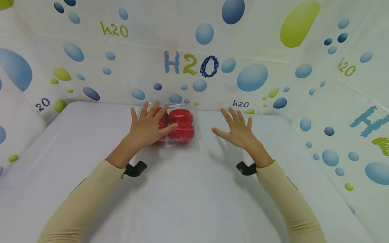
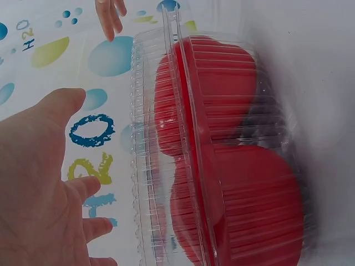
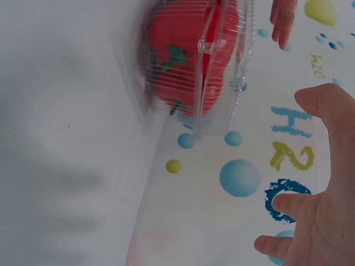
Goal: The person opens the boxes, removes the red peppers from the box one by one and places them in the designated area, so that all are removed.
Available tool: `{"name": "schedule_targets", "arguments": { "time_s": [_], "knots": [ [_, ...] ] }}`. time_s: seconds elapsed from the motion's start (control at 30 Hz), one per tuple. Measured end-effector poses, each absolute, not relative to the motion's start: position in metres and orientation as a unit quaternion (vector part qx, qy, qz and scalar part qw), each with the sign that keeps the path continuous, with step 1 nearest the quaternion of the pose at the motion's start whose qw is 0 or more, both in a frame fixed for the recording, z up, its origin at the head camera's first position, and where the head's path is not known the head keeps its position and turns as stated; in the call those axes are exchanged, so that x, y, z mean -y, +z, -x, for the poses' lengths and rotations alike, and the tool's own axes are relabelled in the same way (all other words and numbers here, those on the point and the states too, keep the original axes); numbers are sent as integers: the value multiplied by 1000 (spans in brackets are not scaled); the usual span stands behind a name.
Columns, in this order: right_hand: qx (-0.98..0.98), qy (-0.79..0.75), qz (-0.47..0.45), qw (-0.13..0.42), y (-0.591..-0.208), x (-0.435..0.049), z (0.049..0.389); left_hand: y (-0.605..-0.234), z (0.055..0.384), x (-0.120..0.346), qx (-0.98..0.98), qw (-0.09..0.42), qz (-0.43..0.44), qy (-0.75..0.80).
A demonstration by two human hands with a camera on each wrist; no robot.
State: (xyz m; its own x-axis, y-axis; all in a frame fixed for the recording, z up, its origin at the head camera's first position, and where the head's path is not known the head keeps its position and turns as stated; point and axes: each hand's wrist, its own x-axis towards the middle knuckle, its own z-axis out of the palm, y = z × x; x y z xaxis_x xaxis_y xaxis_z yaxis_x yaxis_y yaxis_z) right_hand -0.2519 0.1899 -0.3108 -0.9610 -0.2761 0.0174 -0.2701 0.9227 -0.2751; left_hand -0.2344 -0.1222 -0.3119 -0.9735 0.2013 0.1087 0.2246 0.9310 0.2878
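A clear plastic clamshell box (image 1: 196,135) with several red bell peppers (image 1: 181,116) inside sits at the back of the table, its lid down. Green stems (image 3: 176,55) show on two peppers in the right wrist view. My left hand (image 1: 149,128) is over the left part of the box, fingers spread, and hides some of the peppers in the head view. In the left wrist view a gap shows between that hand (image 2: 39,183) and the box's lid. To the right of the box, my right hand (image 1: 238,131) hovers over the table with fingers spread, holding nothing.
A white cloth covers the table (image 1: 188,195). Behind it rises a white curtain (image 1: 146,40) printed with blue and green drops and H2O lettering, which also runs along both sides. Each wrist wears a small dark camera mount (image 1: 135,169).
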Motion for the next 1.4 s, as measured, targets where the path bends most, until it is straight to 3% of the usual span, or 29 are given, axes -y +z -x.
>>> {"name": "schedule_targets", "arguments": {
  "time_s": [1.4],
  "knots": [
    [-975,-155,160,13,-325,-178,239,-330,216,124,979,59,132,-145]
  ]
}}
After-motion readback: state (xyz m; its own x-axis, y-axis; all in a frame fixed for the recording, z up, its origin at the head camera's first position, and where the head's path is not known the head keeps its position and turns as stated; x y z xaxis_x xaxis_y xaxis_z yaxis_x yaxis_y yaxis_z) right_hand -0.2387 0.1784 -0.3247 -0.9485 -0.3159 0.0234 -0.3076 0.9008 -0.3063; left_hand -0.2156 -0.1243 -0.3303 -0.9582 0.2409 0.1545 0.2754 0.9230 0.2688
